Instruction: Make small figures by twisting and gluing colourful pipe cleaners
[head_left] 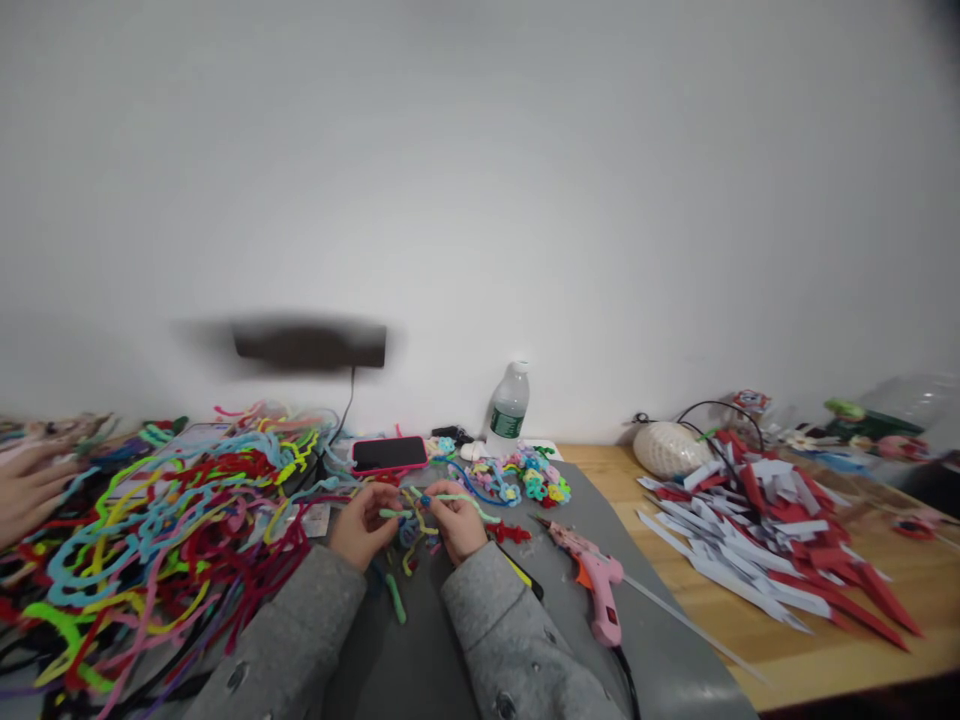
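My left hand (364, 523) and my right hand (457, 518) are close together over a grey mat (660, 660), both in grey sleeves. Between them they pinch a light green pipe cleaner (450, 497) with a small blue bead or flower near its middle. Short cut pipe cleaner pieces (395, 598) lie on the mat just under my hands. A cluster of finished small pipe cleaner flowers (534, 480) sits just beyond my right hand.
A big tangle of coloured pipe cleaners (165, 530) fills the left. Another person's hand (30, 487) rests at the far left edge. A pink glue gun (596, 580), a phone (388, 453), a water bottle (508, 408) and a heap of red and white paper strips (780, 540) are nearby.
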